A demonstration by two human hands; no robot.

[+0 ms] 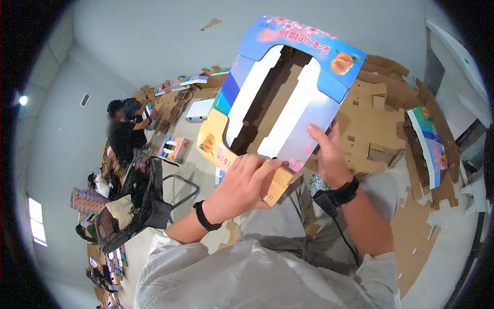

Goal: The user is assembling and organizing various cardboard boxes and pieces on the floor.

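Observation:
In front of me, tilted, is a colourful cardboard fruit box (329,110) printed with peaches and pink blossoms. A large cut-out in its upper face shows white flaps and a brown inside. My left hand (244,183) is closed on its near edge by the orange corner, fingers bent over the border. On the right side, the thumb of my right hand (329,154) presses on the pale panel, while its other fingers are partly hidden behind the box. Both wrists wear black bands, and a dark cable hangs from the right one.
Flattened brown cardboard (363,116) covers the floor ahead and right, with a printed cardboard sheet (429,147) on it. Left stand a black chair (154,190) with a pale bag (122,210) and a finished-looking peach box (175,149). Several people (123,134) are farther left.

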